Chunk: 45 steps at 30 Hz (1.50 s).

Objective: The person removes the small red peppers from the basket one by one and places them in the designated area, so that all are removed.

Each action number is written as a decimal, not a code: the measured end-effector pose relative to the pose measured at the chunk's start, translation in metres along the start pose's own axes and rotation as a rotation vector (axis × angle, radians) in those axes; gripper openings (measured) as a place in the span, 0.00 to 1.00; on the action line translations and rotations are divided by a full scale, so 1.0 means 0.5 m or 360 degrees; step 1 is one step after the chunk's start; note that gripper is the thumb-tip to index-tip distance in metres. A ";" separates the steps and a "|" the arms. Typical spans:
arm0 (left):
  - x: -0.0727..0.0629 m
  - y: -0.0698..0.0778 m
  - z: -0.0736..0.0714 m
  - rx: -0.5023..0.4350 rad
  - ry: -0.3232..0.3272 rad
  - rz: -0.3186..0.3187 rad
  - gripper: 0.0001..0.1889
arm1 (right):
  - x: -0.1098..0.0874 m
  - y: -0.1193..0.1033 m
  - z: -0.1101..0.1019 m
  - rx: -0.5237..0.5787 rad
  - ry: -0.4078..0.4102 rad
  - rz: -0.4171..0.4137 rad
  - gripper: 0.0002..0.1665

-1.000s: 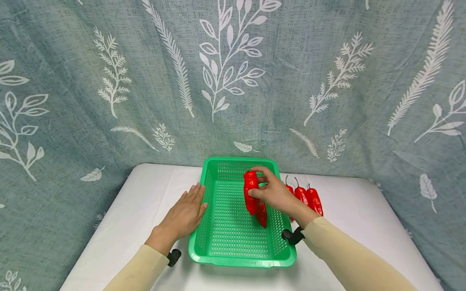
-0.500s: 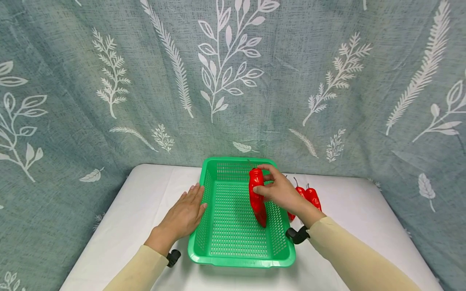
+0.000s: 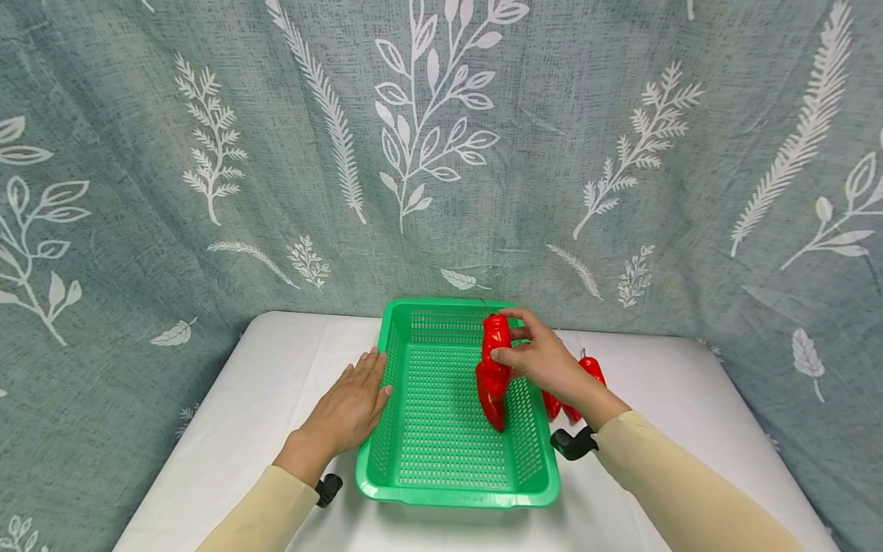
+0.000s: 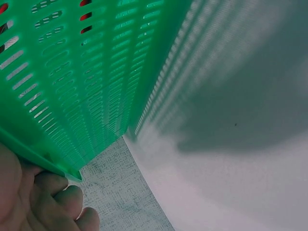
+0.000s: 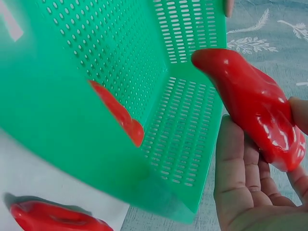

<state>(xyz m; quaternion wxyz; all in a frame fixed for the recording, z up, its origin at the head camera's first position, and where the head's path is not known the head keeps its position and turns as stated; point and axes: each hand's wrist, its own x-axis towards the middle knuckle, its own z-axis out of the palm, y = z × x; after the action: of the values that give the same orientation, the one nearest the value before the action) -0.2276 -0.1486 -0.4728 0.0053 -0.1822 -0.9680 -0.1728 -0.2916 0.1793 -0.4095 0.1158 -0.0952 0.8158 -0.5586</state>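
A glossy red chili pepper (image 3: 496, 334) is pinched between the thumb and fingers of my right hand (image 3: 548, 360), over the right side of a green slotted plastic basket (image 3: 469, 498). In the right wrist view the held pepper (image 5: 250, 98) shows whole, its narrow end pointing up and left. Another red pepper (image 3: 490, 408) lies inside the basket, partly covered by the held one in the head view. My left hand (image 3: 350, 400) rests along the basket's left rim, fingers straight; the left wrist view shows its fingers (image 4: 67, 204) by the rim.
Several red peppers (image 3: 592, 368) lie on the white table (image 3: 662, 399) right of the basket, partly hidden by the right forearm. One pepper (image 5: 57, 219) shows beside the basket in the right wrist view. Patterned grey-green cloth (image 3: 441, 153) hangs behind.
My right hand has moved right with its pepper, toward the basket's right side, uncovering more of the pepper inside. The left hand has stayed on the rim.
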 end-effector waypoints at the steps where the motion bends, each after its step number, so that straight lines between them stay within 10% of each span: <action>1: 0.000 0.000 0.000 0.0003 -0.0008 -0.0002 0.34 | -0.001 0.001 -0.002 -0.0008 0.0002 0.0004 0.44; 45: 0.000 -0.005 0.004 -0.0013 0.0003 0.0001 0.34 | -0.034 0.046 -0.169 -0.0196 0.0176 0.0141 0.47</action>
<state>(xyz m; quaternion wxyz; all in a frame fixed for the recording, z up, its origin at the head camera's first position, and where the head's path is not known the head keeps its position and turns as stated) -0.2284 -0.1499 -0.4755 0.0056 -0.1824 -0.9672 -0.1768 -0.3009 0.2675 -0.4001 0.0891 -0.0352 0.8571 -0.5061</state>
